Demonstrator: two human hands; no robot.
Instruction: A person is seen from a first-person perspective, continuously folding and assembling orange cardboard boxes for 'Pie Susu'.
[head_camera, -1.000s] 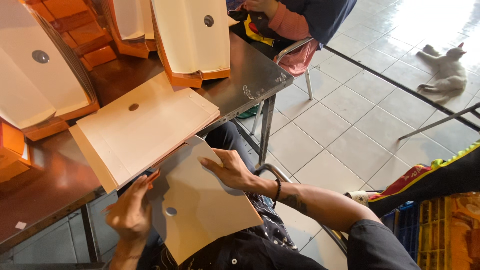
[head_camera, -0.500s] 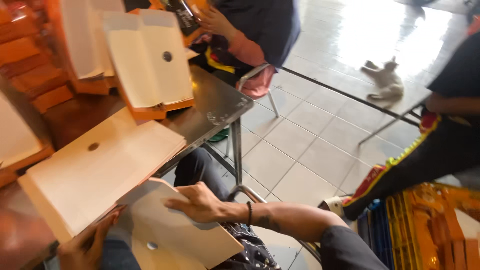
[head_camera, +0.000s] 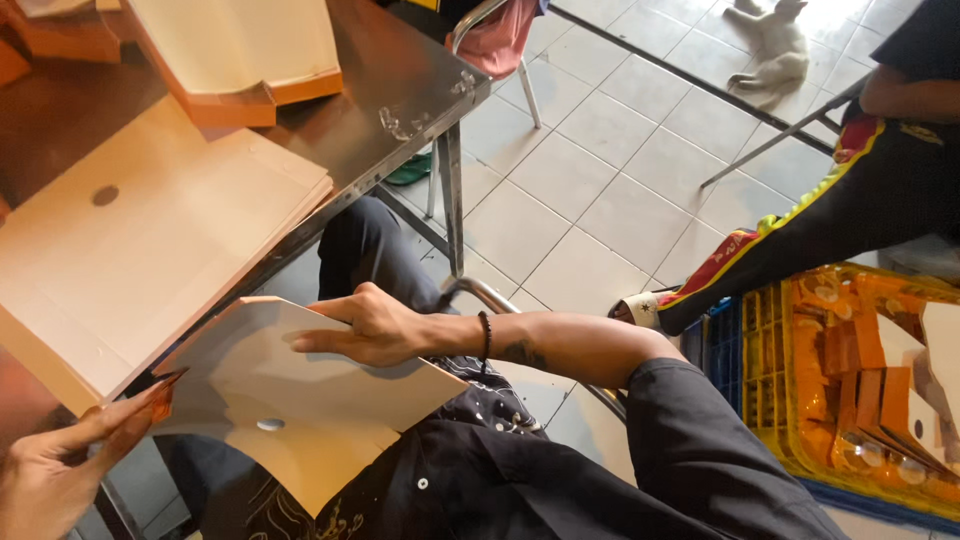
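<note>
Folding step in hand, by the look of it: cardboard sheet (head_camera: 300, 400) sits over the lap, just below the desk (head_camera: 390, 85) edge. Right hand (head_camera: 365, 328) lies flat on the sheet's upper flap, fingers together, pressing. Left hand (head_camera: 55, 465) has its fingers clamped on the sheet's left corner. Stack of flat sheets (head_camera: 140, 240) on the desk beside it; yellow crate (head_camera: 770, 380) of orange pieces on the floor at right. Next likely needs a firm crease along the fold while the left hand steadies the corner.
</note>
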